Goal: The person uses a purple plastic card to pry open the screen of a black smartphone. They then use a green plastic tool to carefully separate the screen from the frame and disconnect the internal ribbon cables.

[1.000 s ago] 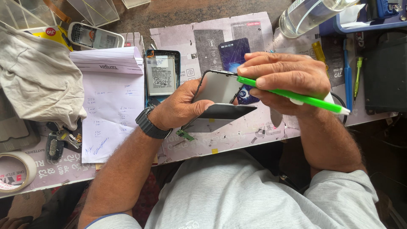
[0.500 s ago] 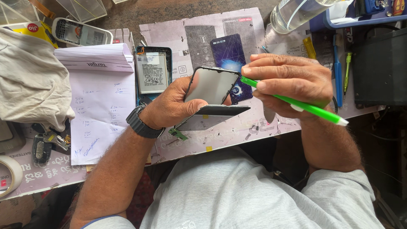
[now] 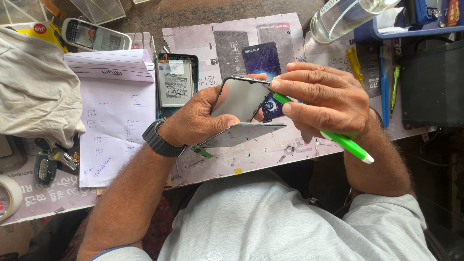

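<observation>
My left hand (image 3: 195,118), with a dark watch on its wrist, grips a phone screen panel (image 3: 240,99) that is tilted up from a flat grey back plate (image 3: 241,134) below it. My right hand (image 3: 324,99) holds a green pen-shaped tool (image 3: 345,142) and rests its fingertips on the panel's upper right corner. The tool's tip sits at the panel's right edge. A small green flex strip (image 3: 203,151) hangs under the left hand.
An opened phone with its battery showing (image 3: 176,84) lies left of the hands, beside a paper notepad (image 3: 113,113). A cloth (image 3: 34,92), keys (image 3: 48,162), tape roll (image 3: 7,195), clear bottle (image 3: 345,17), screwdrivers (image 3: 384,84) and a dark box (image 3: 432,89) surround the work mat (image 3: 270,150).
The panel has been lifted further from the grey plate, widening the gap. My right hand has shifted slightly along the panel's right edge with the green tool.
</observation>
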